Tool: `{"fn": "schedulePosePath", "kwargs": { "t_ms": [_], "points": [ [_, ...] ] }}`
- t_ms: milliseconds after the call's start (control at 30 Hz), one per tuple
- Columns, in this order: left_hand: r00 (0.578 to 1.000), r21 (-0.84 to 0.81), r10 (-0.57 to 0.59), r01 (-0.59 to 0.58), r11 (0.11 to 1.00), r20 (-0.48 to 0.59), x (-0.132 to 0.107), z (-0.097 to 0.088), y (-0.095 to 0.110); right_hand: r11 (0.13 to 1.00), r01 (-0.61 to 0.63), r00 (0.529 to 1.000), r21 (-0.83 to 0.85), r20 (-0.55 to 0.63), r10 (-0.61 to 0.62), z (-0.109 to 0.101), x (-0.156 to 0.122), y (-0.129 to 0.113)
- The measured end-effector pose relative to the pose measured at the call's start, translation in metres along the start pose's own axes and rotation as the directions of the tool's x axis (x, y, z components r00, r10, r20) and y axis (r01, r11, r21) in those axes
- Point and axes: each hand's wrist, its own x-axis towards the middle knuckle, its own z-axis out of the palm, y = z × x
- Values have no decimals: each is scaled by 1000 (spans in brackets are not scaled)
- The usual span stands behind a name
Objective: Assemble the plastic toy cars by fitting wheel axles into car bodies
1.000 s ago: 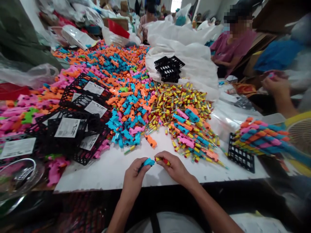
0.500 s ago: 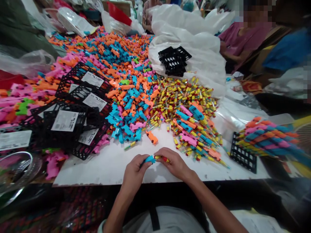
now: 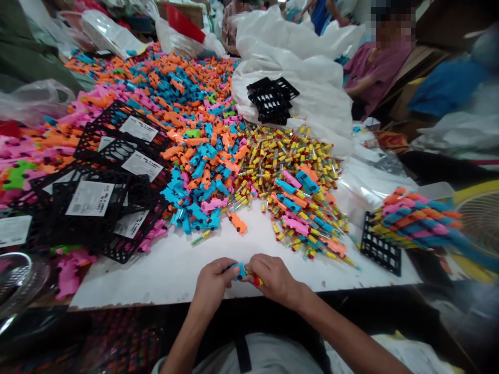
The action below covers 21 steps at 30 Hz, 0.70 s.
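Near the front edge of the white tabletop [image 3: 156, 278], my left hand [image 3: 213, 280] is closed on a small blue toy car [image 3: 239, 271]. Between the fingers of my right hand [image 3: 275, 280] is a yellow tube with a red end [image 3: 257, 280]. The tube's other end meets the car's end; whether it sits inside cannot be seen, as my fingers cover the joint. Just beyond my hands lie a single orange toy car [image 3: 237, 222] and a loose yellow tube [image 3: 201, 237].
A heap of toy cars [image 3: 202, 156] covers the left and back. Yellow tubes [image 3: 288, 150] are piled behind, with joined cars and tubes [image 3: 296, 223] at right. Black trays with labels [image 3: 89, 202] lie left; a filled black rack [image 3: 380, 249] stands right. A person in pink [image 3: 374, 67] sits beyond.
Both hands have moved a little nearer to me. The blue car and the yellow tube have come together, where a small gap showed before. The view has shifted slightly.
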Motion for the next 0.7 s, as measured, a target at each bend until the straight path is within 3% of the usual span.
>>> {"fn": "schedulePosePath", "kwargs": {
  "t_ms": [100,167,233,300,333,400,467,533,600,700],
  "points": [
    [993,121,28,-42,992,114,7,3,4,998,8,1000,-68,7,-7,-5,-6,3],
    [974,236,176,-206,950,140,18,6,11,993,4,1000,-121,-4,-4,-21,-9,14],
    [906,342,411,-419,841,97,35,10,20,979,-42,996,-202,-91,24,-49,-11,34],
    [812,511,582,-520,684,48,56,12,29,942,-184,956,-282,-274,105,-83,-11,59],
    [790,624,610,-504,597,55,66,13,32,908,-283,908,-310,-392,149,-99,-10,71],
    [794,806,601,-415,423,93,82,13,35,831,-434,822,-347,-530,208,-125,-6,88],
    [807,873,580,-360,329,115,87,14,33,788,-492,781,-371,-588,212,-135,-2,93],
    [810,886,577,-341,313,108,83,14,27,802,-485,769,-349,-607,201,-124,0,86],
    [813,903,574,-314,292,97,73,14,20,854,-467,774,-230,-574,269,-96,2,70],
    [808,876,585,-334,348,76,61,12,8,857,-515,799,28,-345,492,-45,6,42]
  ]
}}
